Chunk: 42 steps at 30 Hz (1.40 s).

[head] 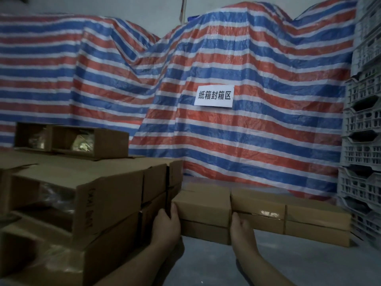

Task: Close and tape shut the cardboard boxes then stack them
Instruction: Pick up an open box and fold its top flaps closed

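Note:
A closed cardboard box (203,210) sits on top of another closed box (204,232) on the grey floor. My left hand (167,226) presses against the top box's left end and my right hand (241,226) against its right end, so both hands grip it. To its right stands a row of taped boxes (288,215) two layers high; shiny tape shows on one. On the left is a larger pile of open boxes (86,195), some with plastic-wrapped contents visible inside.
A red, white and blue striped tarp (247,141) hangs behind, with a white paper sign (214,96) on it. Grey plastic crates (362,141) are stacked at the right edge. Bare concrete floor (210,265) lies between my arms.

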Available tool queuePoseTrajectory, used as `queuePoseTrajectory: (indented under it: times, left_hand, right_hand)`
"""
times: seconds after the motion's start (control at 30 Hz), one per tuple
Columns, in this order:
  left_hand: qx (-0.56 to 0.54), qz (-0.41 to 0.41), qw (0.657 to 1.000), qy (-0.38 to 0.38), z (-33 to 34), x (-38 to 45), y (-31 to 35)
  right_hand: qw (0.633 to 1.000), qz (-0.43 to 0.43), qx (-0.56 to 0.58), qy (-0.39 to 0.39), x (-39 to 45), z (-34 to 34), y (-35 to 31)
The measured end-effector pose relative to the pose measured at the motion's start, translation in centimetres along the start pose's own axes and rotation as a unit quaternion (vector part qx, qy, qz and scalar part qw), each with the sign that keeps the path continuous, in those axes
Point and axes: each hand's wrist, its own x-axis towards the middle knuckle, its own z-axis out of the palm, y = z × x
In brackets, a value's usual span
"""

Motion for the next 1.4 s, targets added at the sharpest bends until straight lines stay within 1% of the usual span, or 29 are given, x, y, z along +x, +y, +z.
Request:
queuePoseTrajectory:
  times: [0.07,0.1,0.17,0.23,0.3,0.43,0.47,0.53,0.57,0.67,0.77,0.87,0.9,0.97,1.1,1.2,1.33,1.4]
  left_hand:
    - [0.043,0.001,0.999,0.008,-0.7,-1.6,0.8]
    - [0.062,0.01,0.998,0.013,-1.1,-2.5,1.3]
    - [0.069,0.063,0.996,-0.001,-2.5,-4.3,2.5]
    - [0.051,0.132,0.989,-0.046,-4.4,-6.1,4.2]
    - [0.043,0.194,0.978,-0.071,-6.5,-7.8,6.5]
    - [0.02,0.323,0.945,-0.041,-12.1,-10.4,11.3]
    - [0.016,0.349,0.936,-0.043,-13.6,-10.9,12.1]
    - [0.012,0.373,0.927,-0.041,-16.6,-11.1,13.2]
    - [0.01,0.376,0.926,-0.022,-18.1,-10.8,13.6]
    - [0.02,0.384,0.92,0.072,-22.9,-8.4,14.2]
    - [0.093,0.378,0.909,0.148,-27.7,-4.1,14.0]
    - [0.172,0.303,0.914,0.206,-31.9,0.8,12.7]
    - [0.216,0.278,0.91,0.221,-33.2,2.6,12.2]
    - [0.323,0.243,0.886,0.226,-35.5,6.2,10.9]
    - [0.462,0.195,0.839,0.212,-38.7,13.2,8.5]
    - [0.517,0.195,0.81,0.197,-39.1,17.6,7.3]
    - [0.545,0.207,0.797,0.158,-38.0,21.0,6.6]
    - [0.557,0.208,0.793,0.129,-37.3,21.9,6.5]
  right_hand:
    - [0.998,0.036,0.041,-0.025,-0.5,-0.9,-0.7]
    - [0.998,0.041,0.041,-0.025,-1.0,-1.4,-0.9]
    - [0.999,0.054,-0.002,-0.002,-2.1,-2.4,-1.0]
    - [0.996,0.052,-0.066,0.024,-3.7,-3.1,-1.9]
    - [0.997,0.006,-0.078,0.024,-5.4,-3.0,-3.7]
    - [0.992,-0.09,-0.091,-0.003,-8.9,-1.8,-9.4]
    - [0.989,-0.116,-0.096,-0.008,-9.7,-1.5,-11.0]
    - [0.982,-0.167,-0.092,-0.012,-11.3,-0.8,-14.2]
    - [0.979,-0.183,-0.087,-0.011,-11.9,-0.4,-15.8]
    - [0.968,-0.234,-0.086,-0.018,-13.2,1.8,-20.8]
    - [0.948,-0.299,-0.09,-0.065,-14.5,5.4,-25.9]
    - [0.91,-0.352,-0.164,-0.142,-14.8,10.3,-30.0]
    - [0.895,-0.372,-0.18,-0.169,-14.8,12.0,-31.1]
    - [0.871,-0.394,-0.21,-0.203,-14.2,15.4,-32.9]
    - [0.843,-0.435,-0.246,-0.201,-12.3,21.8,-34.5]
    - [0.829,-0.443,-0.268,-0.211,-10.7,25.4,-34.6]
    - [0.787,-0.433,-0.387,-0.208,-8.9,28.2,-34.7]
    - [0.782,-0.431,-0.402,-0.203,-8.2,29.3,-34.6]
